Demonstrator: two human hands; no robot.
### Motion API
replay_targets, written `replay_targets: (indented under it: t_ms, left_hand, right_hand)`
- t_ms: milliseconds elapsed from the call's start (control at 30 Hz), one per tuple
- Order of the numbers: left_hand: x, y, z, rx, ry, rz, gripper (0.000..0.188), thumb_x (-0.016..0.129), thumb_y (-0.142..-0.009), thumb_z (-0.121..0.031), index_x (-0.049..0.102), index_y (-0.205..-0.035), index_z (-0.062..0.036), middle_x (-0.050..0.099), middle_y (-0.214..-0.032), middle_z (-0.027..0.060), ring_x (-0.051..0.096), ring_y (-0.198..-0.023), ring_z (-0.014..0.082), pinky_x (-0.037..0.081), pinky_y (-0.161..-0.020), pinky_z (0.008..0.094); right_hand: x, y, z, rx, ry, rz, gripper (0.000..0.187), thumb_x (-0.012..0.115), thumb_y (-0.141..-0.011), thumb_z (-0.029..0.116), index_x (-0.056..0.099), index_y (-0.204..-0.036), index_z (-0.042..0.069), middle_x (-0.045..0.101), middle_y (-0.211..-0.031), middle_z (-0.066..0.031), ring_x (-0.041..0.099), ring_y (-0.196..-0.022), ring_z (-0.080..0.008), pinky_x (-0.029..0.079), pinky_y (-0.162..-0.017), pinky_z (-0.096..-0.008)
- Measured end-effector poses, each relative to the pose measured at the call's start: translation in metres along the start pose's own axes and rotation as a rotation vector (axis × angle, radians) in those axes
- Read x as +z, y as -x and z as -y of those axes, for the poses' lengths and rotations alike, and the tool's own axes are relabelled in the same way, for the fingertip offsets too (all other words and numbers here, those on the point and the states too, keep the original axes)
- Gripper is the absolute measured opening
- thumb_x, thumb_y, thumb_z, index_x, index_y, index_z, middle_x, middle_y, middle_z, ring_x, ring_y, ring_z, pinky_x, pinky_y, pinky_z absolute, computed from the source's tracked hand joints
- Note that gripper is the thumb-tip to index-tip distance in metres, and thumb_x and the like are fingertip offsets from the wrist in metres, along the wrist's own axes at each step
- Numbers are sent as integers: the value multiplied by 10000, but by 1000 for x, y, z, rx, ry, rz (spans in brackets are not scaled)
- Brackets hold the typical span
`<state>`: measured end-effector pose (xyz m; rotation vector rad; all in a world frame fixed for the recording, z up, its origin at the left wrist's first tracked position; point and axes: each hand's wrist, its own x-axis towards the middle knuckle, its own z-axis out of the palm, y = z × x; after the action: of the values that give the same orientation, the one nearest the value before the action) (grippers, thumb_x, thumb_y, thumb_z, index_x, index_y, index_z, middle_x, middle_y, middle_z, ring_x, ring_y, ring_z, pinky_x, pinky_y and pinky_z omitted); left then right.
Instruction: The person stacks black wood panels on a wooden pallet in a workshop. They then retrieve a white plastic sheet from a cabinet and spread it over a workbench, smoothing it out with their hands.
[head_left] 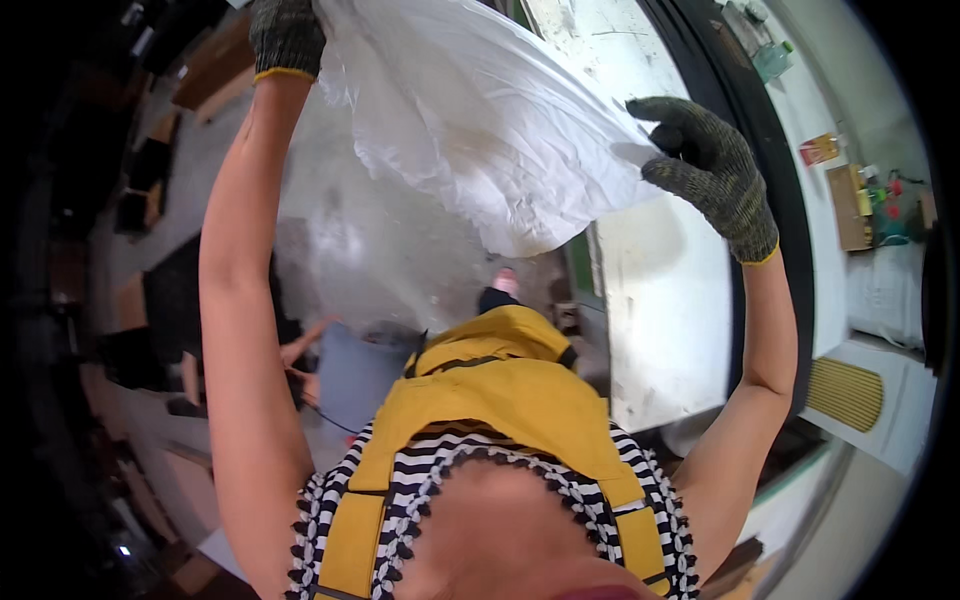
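A thin, crumpled white plastic sheet [480, 130] spreads in the air in front of me, its lower edge hanging loose above the floor. My left hand [286, 42], in a dark knitted glove with a yellow cuff, is closed on the sheet's upper left part; its fingertips are partly cut off by the top of the picture. At the sheet's right end, my right hand [705, 165] wears a matching glove. Its thumb and forefinger are curved and apart, close beside the sheet's edge, with no visible grip on it.
A long white work surface [670, 320] runs along my right, under the sheet's right end. Beyond a dark rail, a white ledge holds a greenish bottle [772, 62] and a small open box [850, 208]. On the left, another person's hand [308, 345] shows near a grey panel [360, 375].
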<state>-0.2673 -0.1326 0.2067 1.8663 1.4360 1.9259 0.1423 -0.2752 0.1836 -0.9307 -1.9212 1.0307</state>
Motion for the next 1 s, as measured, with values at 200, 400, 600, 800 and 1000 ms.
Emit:
replay_targets:
  t_ms: [200,400,600,800,1000]
  left_hand:
    - [19,-66,14,-215,482,126,219,619,-888,-144,620,-1071,-24,636,-935,42,588,-823,143,493,-758,295]
    - [28,-94,60,-297,574,113,218,624,-889,-133,615,-1075,-20,637,-940,41,589,-829,142,496,-754,293]
    - [32,-113,139,107,-187,118,229,557,-866,-74,614,-1085,-41,630,-926,118,579,-860,253,479,-772,365]
    - [34,-154,231,652,-942,68,309,504,-881,-86,610,-1162,-14,649,-1027,185,612,-918,351,487,-874,403]
    - [121,-197,263,-50,67,78,297,548,-949,-214,625,-1130,9,646,-995,133,590,-876,238,470,-811,323]
  right_hand:
    - [-6,-50,-34,95,14,-123,309,747,-805,234,688,-1059,68,688,-861,-45,596,-747,-103,497,-708,-250]
    - [-23,-101,-63,-47,18,-156,208,654,-872,161,697,-1054,71,700,-924,-70,651,-852,-150,528,-805,-276]
    - [-6,-149,-60,-180,203,-82,191,616,-873,101,678,-1051,64,691,-971,-67,664,-885,-183,540,-797,-289]
    - [40,-208,-7,-299,586,176,279,735,-724,102,624,-980,110,636,-815,-87,636,-726,-268,526,-646,-353]
    - [41,-235,-31,-230,644,-8,200,748,-742,132,595,-865,96,637,-889,-79,627,-888,-261,525,-762,-372]
